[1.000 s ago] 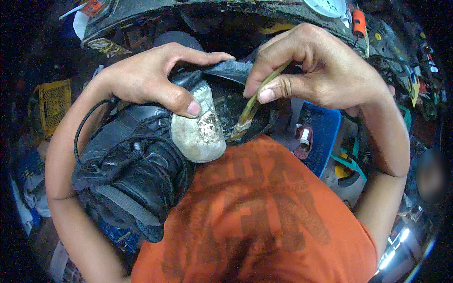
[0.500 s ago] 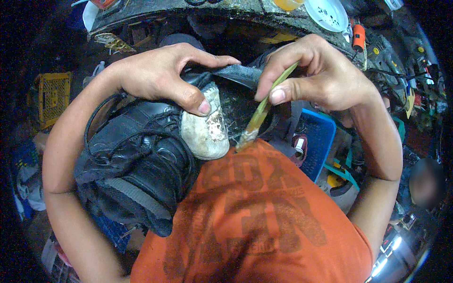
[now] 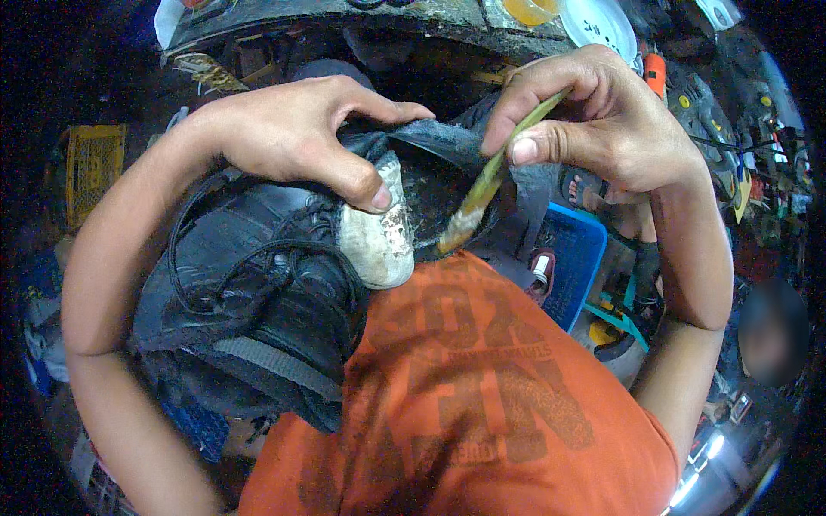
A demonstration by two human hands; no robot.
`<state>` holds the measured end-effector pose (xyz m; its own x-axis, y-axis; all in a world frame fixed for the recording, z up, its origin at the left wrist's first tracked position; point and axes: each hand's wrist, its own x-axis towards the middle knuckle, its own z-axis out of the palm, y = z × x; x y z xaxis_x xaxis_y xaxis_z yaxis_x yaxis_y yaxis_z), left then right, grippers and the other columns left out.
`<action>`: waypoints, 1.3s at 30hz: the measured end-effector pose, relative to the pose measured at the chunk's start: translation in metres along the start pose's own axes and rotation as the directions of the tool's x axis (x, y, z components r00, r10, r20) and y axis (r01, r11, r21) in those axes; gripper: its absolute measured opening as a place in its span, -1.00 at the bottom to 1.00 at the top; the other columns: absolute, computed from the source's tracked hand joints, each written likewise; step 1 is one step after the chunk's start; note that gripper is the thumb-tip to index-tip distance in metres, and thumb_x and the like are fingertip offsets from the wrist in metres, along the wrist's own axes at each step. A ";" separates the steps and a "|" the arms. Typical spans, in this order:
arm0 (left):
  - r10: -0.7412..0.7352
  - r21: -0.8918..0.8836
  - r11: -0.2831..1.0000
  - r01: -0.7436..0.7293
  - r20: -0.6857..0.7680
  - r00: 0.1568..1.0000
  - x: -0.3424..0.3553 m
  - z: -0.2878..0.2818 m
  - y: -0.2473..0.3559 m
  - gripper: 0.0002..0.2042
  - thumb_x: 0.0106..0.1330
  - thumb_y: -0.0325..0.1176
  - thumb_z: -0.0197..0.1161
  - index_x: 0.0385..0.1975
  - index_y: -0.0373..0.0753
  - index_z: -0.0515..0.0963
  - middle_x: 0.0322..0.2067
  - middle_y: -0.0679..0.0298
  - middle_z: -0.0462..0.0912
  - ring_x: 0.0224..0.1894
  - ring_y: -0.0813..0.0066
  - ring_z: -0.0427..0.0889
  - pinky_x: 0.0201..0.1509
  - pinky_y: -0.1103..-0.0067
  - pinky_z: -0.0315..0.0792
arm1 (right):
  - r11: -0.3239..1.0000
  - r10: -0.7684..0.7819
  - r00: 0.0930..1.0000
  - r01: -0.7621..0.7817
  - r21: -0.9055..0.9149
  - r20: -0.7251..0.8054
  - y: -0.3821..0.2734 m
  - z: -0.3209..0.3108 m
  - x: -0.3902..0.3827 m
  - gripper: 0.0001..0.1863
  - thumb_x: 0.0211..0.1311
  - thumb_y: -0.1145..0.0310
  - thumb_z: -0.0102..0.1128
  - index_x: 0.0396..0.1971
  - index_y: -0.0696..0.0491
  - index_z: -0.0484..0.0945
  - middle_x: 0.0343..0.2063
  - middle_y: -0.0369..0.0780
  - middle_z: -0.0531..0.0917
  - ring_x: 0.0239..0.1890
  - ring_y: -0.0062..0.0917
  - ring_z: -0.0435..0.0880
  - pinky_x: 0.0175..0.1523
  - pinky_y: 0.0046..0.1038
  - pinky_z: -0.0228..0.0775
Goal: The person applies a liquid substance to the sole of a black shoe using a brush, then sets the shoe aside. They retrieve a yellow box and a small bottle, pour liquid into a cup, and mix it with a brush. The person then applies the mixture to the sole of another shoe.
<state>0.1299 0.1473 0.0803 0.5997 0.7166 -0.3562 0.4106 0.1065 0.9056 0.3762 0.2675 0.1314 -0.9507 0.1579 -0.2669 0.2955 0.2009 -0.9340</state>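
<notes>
A black lace-up shoe (image 3: 241, 301) rests against my orange shirt, its opening turned up and away from me. My left hand (image 3: 301, 138) grips the shoe's upper part, its thumb pressed on a dirty whitish flap (image 3: 374, 245) with a worn, frayed patch. Pinched between the thumb and fingers of my right hand (image 3: 598, 125) is a thin brush (image 3: 495, 181) with a yellow-green handle. Its smeared tip points down beside the flap, at the near side of the shoe's dark opening. Whether the tip touches anything I cannot tell. My left fingertips are partly hidden by the shoe.
Ahead stands a worn bench (image 3: 430, 21) bearing a white plate (image 3: 598, 26) and a container of amber liquid (image 3: 532, 10). A blue basin (image 3: 578, 267) sits right of my lap. A yellow crate (image 3: 96, 176) stands at left. Shoes (image 3: 701, 112) and a person (image 3: 773, 331) are at right.
My right hand has moved slightly up and right, and the brush tip has lifted a little. The left hand keeps its grip. The shoe has shifted slightly.
</notes>
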 end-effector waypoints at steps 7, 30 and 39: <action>-0.017 0.041 0.999 0.016 0.022 1.000 0.002 -0.007 0.001 -0.20 0.05 -0.13 0.45 0.31 -0.41 0.40 -0.02 0.15 0.70 0.00 0.53 0.59 0.18 0.55 0.42 | 0.998 -0.034 0.992 0.040 -0.055 0.120 -0.011 -0.003 0.006 -0.73 0.17 0.26 0.46 -0.33 0.19 0.73 -0.37 -0.18 0.73 -0.27 -0.49 0.70 -0.09 -0.46 0.50; -0.073 0.266 0.959 0.099 -0.105 0.992 0.017 0.005 0.021 -0.24 -0.05 -0.02 0.40 0.20 -0.34 0.52 -0.17 0.02 0.75 -0.15 0.26 0.72 0.06 0.43 0.52 | 0.952 -0.072 0.997 0.078 -0.295 0.030 0.006 0.009 -0.007 -0.77 0.18 0.32 0.43 -0.33 0.20 0.70 -0.39 -0.21 0.69 -0.26 -0.47 0.68 -0.12 -0.43 0.48; -0.162 0.274 0.947 0.170 -0.052 0.985 0.024 0.003 0.015 -0.39 0.01 0.03 0.36 0.02 -0.26 0.62 -0.26 0.08 0.75 -0.22 0.26 0.69 -0.02 0.39 0.51 | 0.828 -0.338 0.941 0.300 -0.474 0.005 0.001 0.002 -0.012 -0.88 0.15 0.43 0.38 -0.34 0.14 0.68 -0.41 -0.18 0.67 -0.31 -0.36 0.67 -0.19 -0.39 0.45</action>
<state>0.1520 0.1639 0.0848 0.4887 0.7246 -0.4858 0.6787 0.0341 0.7336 0.3879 0.2636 0.1328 -0.9951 0.0760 0.0637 0.0039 0.6718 -0.7407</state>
